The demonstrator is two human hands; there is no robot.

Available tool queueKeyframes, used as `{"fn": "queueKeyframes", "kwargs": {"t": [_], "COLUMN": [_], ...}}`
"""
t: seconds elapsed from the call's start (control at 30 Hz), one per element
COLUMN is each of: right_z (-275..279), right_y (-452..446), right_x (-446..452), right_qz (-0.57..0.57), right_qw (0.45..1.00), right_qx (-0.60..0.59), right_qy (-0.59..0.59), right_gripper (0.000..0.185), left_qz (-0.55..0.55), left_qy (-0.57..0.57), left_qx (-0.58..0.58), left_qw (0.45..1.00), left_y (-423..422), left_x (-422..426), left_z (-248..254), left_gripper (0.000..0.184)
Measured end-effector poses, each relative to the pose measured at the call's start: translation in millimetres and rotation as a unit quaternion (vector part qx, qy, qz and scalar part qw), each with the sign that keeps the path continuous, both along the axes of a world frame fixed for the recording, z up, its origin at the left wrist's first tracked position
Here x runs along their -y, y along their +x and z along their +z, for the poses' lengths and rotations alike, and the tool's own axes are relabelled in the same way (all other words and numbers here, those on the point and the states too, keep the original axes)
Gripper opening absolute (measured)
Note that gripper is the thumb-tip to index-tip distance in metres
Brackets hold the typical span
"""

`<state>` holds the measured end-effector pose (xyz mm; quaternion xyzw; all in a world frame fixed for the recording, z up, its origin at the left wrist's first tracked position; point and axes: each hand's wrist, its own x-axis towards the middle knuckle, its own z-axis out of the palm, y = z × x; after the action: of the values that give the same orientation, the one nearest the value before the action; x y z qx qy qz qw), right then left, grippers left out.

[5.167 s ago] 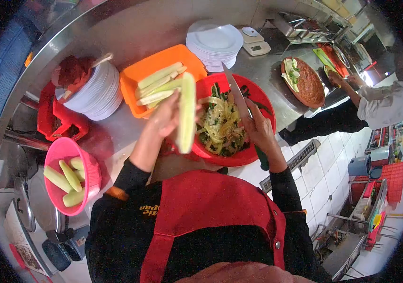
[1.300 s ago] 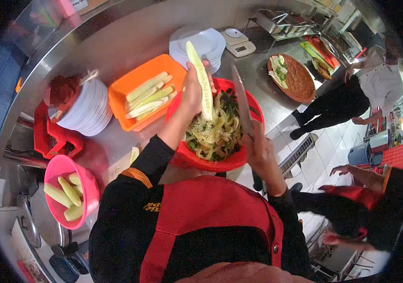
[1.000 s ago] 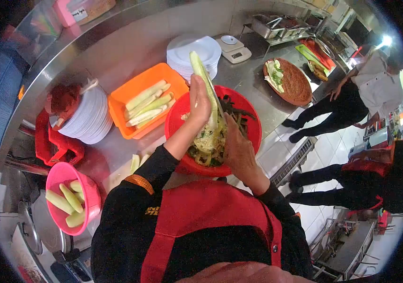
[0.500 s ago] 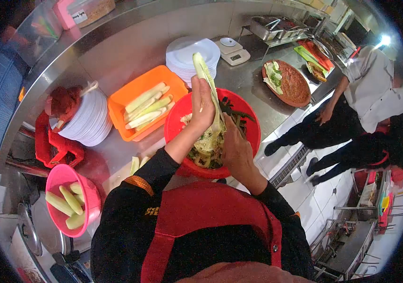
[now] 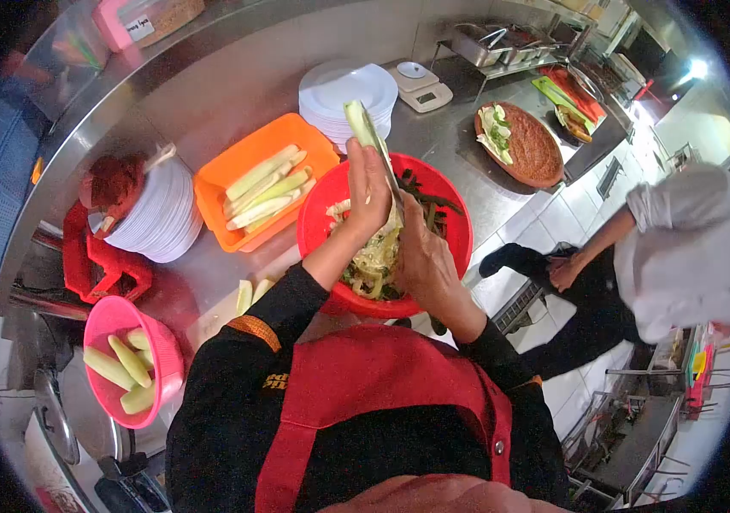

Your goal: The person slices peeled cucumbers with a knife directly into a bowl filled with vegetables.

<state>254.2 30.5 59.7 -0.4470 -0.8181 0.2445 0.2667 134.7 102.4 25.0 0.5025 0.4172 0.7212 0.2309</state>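
Note:
Over a red bowl [image 5: 459,192], my left hand [image 5: 368,184] is closed round a pale, peeled cucumber [image 5: 360,122] that points up and away from me. My right hand [image 5: 429,261] is closed just below it on a knife, whose thin grey blade [image 5: 393,186] lies along the cucumber's right side; its handle is hidden in my fingers. Pale scraps [image 5: 378,256] and dark green peelings fill the bowl beneath both hands. To the left, an orange basin [image 5: 215,205] holds several long peeled cucumber pieces [image 5: 271,188].
A pink basket [image 5: 174,359] with more peeled cucumbers stands at the lower left. White plates [image 5: 348,90] are stacked behind the bowl, beside a kitchen scale [image 5: 423,90]. A clay dish [image 5: 532,150] sits further right. Another person in white [image 5: 681,248] stands on the right-hand floor.
My right hand has shifted slightly up along the cucumber, and the blade now shows at its side. The person on the right has moved nearer and turned.

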Motion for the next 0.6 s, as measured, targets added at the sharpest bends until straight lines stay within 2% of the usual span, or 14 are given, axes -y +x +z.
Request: {"fn": "queueKeyframes", "kwargs": {"t": [0.03, 0.17, 0.23, 0.27, 0.37, 0.47, 0.6], "right_z": [-1.0, -11.7, -15.4, -14.8, -8.5, -3.2, -1.9], "right_y": [0.9, 5.2, 6.1, 5.8, 3.8, 1.4, 0.1], "right_x": [0.0, 3.2, 7.1, 8.2, 11.2, 9.9, 6.4], "right_qz": [0.001, 0.026, 0.025, 0.026, 0.027, 0.023, 0.020], "right_qw": [1.000, 0.999, 0.999, 0.999, 0.998, 0.997, 0.998], "right_qx": [0.009, 0.006, 0.045, 0.045, 0.031, 0.037, 0.045], "right_qy": [0.014, 0.042, 0.005, 0.005, 0.043, 0.059, 0.047], "right_gripper": [0.062, 0.061, 0.063, 0.063, 0.062, 0.062, 0.062], "left_qz": [-0.020, -0.004, -0.046, -0.028, -0.083, -0.118, -0.116], "left_qy": [0.004, -0.034, -0.032, -0.025, 0.002, -0.007, -0.013], "left_qx": [0.035, 0.011, 0.121, 0.116, 0.169, 0.208, 0.209], "left_qw": [0.999, 0.999, 0.991, 0.993, 0.982, 0.971, 0.971], "left_y": [-0.1, -19.6, -23.5, -28.1, -29.6, -24.5, -21.4], "left_x": [-0.7, -18.0, -19.8, -25.5, -20.7, -10.4, -11.7], "left_z": [-1.9, -19.9, -13.2, -21.7, -9.2, 7.7, 4.9], "left_gripper": [0.028, 0.033, 0.037, 0.038, 0.047, 0.048, 0.049]}}
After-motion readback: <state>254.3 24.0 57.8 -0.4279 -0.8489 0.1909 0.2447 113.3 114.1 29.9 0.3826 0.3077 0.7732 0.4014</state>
